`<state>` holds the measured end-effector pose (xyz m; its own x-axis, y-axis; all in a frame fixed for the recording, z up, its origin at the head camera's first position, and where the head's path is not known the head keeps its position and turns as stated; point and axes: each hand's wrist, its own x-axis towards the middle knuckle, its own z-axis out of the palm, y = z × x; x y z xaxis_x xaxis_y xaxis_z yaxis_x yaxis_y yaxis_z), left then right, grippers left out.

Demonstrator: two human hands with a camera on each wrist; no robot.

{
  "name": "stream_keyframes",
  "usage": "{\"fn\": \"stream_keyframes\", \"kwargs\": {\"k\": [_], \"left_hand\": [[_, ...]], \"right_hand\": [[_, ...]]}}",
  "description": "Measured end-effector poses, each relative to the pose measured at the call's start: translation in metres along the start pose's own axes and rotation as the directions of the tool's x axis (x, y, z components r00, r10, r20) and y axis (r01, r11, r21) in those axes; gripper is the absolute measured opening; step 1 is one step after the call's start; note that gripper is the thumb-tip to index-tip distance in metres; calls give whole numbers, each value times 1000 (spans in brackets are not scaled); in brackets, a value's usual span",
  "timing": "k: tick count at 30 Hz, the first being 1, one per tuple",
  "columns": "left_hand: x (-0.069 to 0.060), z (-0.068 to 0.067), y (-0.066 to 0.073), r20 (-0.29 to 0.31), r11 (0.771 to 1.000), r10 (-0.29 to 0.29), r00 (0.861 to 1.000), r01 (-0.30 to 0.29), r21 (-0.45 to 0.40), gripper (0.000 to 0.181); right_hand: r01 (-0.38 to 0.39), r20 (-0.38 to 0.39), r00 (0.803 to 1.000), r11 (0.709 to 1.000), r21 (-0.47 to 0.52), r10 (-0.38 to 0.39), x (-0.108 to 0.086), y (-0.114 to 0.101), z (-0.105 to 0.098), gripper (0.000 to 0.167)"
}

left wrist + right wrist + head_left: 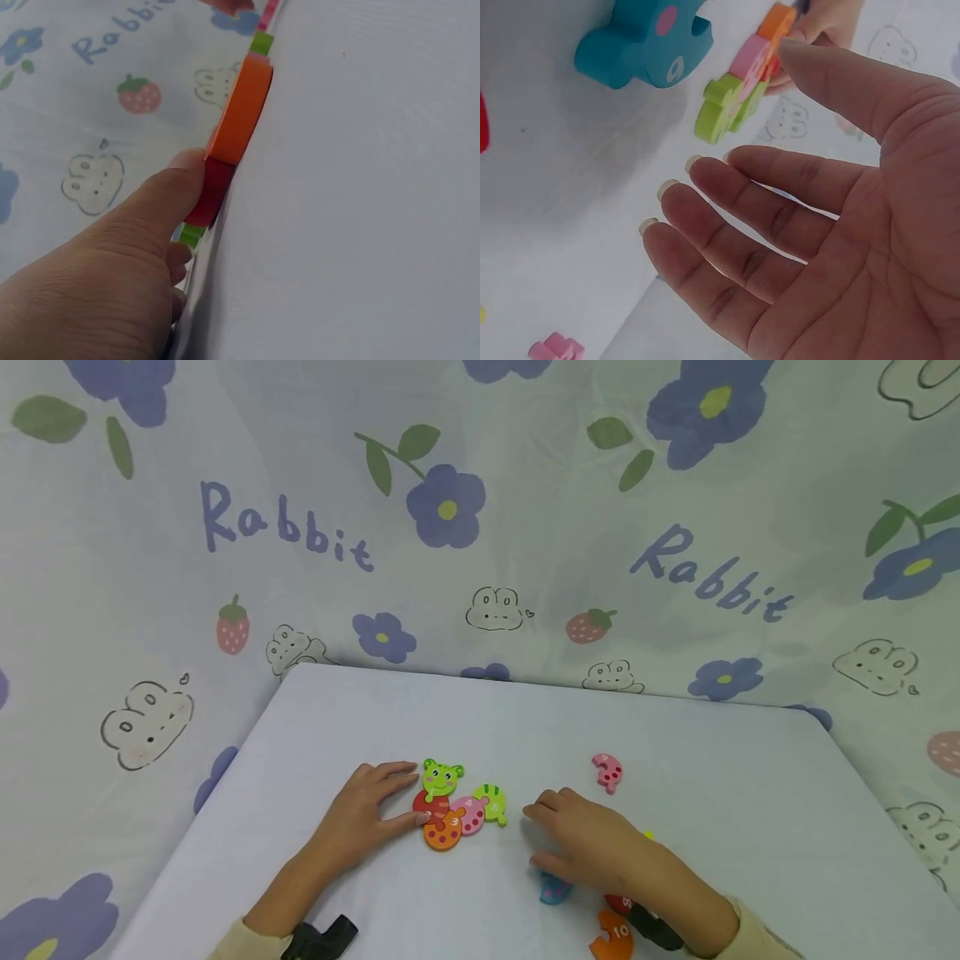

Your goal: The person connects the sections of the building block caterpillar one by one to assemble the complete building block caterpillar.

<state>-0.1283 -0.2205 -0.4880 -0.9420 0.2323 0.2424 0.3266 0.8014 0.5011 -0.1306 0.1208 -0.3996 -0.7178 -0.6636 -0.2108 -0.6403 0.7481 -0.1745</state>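
A joined row of caterpillar puzzle pieces lies on the table: a green smiling head point(441, 775), a red piece point(427, 803), an orange piece point(442, 835), a pink piece point(470, 815) and a light green piece point(492, 802). At its left side my left hand point(358, 814) touches the red piece with the thumb, and its fingers extend beside the head. My right hand point(588, 842) hovers right of the row, holding nothing. Its fingers point(727, 225) are relaxed and spread from the thumb in the right wrist view. Close below it lies a blue piece point(649, 45), partly covered in the head view.
A loose pink piece point(611, 772) lies farther back on the white table point(375, 710). Near my right forearm are an orange piece numbered 10 point(615, 935), a red piece point(618, 904) and a sliver of a yellow thing point(648, 835). A patterned curtain point(525, 543) hangs behind.
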Motion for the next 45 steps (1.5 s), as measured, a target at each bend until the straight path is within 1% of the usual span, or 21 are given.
{"fn": "stream_keyframes", "kwargs": {"k": [2,6,9,13,19,22,30,34,40,45], "left_hand": [[0,0,0,-1,1000,-1,1000,1,-4,68],[-1,-1,0,-2,1000,2,1000,-2,-3,68],[-1,-1,-1,-4,1000,6,1000,-6,0,68],[-1,-1,-1,-4,1000,7,1000,-7,0,69],[-2,0,-3,-10,1000,6,1000,-6,2,69],[-2,2,-4,-10,1000,3,1000,-3,7,69],[-2,3,-5,-8,1000,0,1000,0,1,68],[-2,3,-5,-5,1000,3,1000,-3,6,68],[-1,2,-5,-5,1000,9,1000,-9,9,69],[-1,3,-4,-8,1000,15,1000,-15,0,69]], "right_hand": [[-21,11,1000,1000,15,20,-5,-1,0,58],[-73,61,996,996,46,70,-16,0,2,63],[-76,78,994,996,52,71,-22,1,5,63],[-55,60,997,997,48,52,-30,2,7,58],[-63,50,997,995,83,59,-38,5,10,54],[-60,47,997,993,103,55,-41,5,13,53],[-41,43,998,992,121,36,-43,3,20,59],[-21,17,1000,993,113,19,-44,4,25,58],[30,-42,999,996,78,-27,-43,3,29,54],[29,-66,998,996,82,-24,-42,2,30,48]]}}
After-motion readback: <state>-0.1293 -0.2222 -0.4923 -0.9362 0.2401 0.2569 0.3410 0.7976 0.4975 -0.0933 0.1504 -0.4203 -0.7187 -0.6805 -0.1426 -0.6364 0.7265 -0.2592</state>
